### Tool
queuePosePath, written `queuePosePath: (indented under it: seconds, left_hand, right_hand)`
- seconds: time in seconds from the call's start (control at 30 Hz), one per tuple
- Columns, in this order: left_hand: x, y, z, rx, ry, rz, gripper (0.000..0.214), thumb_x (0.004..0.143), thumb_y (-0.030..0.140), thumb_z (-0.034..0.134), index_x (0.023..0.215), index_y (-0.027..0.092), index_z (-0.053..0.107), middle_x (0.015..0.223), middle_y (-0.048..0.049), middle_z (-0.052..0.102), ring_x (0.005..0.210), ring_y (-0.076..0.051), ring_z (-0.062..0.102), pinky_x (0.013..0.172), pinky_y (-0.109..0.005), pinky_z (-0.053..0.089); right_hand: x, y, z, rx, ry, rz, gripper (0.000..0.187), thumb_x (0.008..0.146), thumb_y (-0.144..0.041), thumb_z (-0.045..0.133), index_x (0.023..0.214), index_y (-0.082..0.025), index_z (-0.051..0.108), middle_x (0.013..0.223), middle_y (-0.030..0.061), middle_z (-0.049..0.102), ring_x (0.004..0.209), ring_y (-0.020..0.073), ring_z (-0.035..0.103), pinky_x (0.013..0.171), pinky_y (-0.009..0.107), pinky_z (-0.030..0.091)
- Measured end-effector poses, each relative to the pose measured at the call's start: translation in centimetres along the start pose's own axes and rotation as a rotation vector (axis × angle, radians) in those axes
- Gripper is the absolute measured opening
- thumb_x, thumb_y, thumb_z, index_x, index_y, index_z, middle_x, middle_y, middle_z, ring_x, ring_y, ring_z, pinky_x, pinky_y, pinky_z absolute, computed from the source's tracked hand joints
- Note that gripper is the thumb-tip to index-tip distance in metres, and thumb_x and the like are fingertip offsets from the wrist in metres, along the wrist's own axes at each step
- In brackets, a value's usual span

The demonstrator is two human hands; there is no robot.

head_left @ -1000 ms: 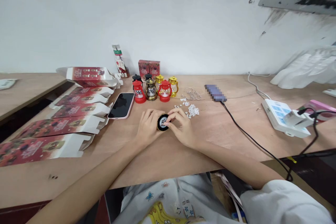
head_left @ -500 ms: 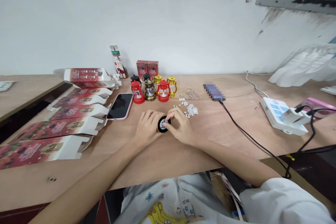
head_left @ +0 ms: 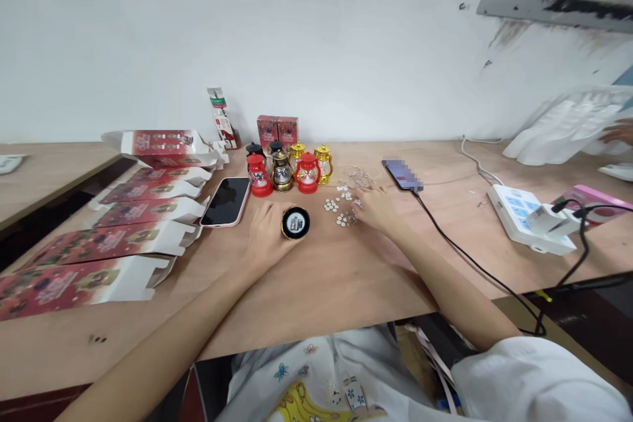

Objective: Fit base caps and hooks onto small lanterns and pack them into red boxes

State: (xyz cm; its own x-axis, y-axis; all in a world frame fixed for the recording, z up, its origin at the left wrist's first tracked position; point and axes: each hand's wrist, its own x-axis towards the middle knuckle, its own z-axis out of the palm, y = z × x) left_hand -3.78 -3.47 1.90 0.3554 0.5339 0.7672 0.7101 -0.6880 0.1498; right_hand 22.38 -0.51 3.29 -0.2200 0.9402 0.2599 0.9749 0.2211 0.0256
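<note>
My left hand (head_left: 266, 231) is closed round a small black and gold toy lantern (head_left: 295, 223), held on its side with its round base facing me. My right hand (head_left: 374, 206) has reached off to the right and rests over a scatter of small white button cells (head_left: 339, 212) on the wooden table (head_left: 316, 277); its fingertips are bent down onto them and smeared by motion, so I cannot see whether they grip one. Several small lanterns (head_left: 289, 168) in red, gold and black stand in a cluster just beyond my hands.
A black phone (head_left: 227, 200) lies left of the lanterns. Flat red cartons (head_left: 123, 211) run along the table's left side. Two red boxes (head_left: 277, 130) and a bottle (head_left: 220, 116) stand at the wall. A cabled phone (head_left: 401, 173), a power strip (head_left: 529, 217) and wire hooks (head_left: 361, 177) lie on the right.
My right hand has left the lantern's base and moved right to the button cells. My left hand still holds the lantern, now with its base uncovered.
</note>
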Motion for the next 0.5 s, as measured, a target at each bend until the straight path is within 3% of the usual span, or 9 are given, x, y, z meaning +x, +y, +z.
queuePosePath:
  seconds: [0.13, 0.27, 0.4, 0.5]
  left_hand:
    - [0.0, 0.0, 0.0, 0.000, -0.003, -0.013, 0.032, 0.073, 0.028, 0.067, 0.099, 0.020, 0.051, 0.092, -0.0047, 0.063, 0.086, -0.023, 0.058, 0.073, -0.035, 0.047]
    - [0.0, 0.0, 0.1, -0.004, 0.009, 0.006, 0.033, 0.073, 0.028, 0.068, 0.100, 0.020, 0.051, 0.092, -0.0052, 0.063, 0.085, -0.023, 0.058, 0.072, -0.035, 0.047]
    - [-0.1, 0.0, 0.1, -0.006, -0.016, -0.009, 0.032, 0.074, 0.029, 0.066, 0.101, 0.019, 0.051, 0.093, -0.0055, 0.063, 0.087, -0.024, 0.058, 0.073, -0.035, 0.046]
    - [-0.1, 0.0, 0.1, 0.002, -0.034, -0.022, 0.032, 0.074, 0.029, 0.066, 0.101, 0.020, 0.051, 0.093, -0.0055, 0.064, 0.087, -0.024, 0.058, 0.074, -0.036, 0.047]
  right_hand:
    - [-0.1, -0.4, -0.5, -0.036, -0.117, 0.013, 0.033, 0.084, -0.017, 0.044, 0.114, -0.014, 0.059, 0.107, 0.0142, 0.067, 0.110, 0.0294, 0.053, 0.089, 0.039, 0.036]
    - [0.1, -0.2, -0.3, -0.030, -0.148, 0.038, 0.034, 0.086, -0.017, 0.040, 0.113, -0.014, 0.060, 0.108, 0.0138, 0.066, 0.105, 0.0278, 0.056, 0.086, 0.037, 0.039]
    - [0.1, 0.3, 0.4, -0.005, -0.091, 0.047, 0.030, 0.085, -0.018, 0.042, 0.108, -0.013, 0.060, 0.107, 0.0148, 0.065, 0.105, 0.0289, 0.056, 0.085, 0.038, 0.040]
    - [0.2, 0.8, 0.9, 0.089, 0.061, 0.012, 0.027, 0.081, -0.017, 0.050, 0.106, -0.014, 0.060, 0.106, 0.0145, 0.064, 0.105, 0.0289, 0.054, 0.084, 0.038, 0.041]
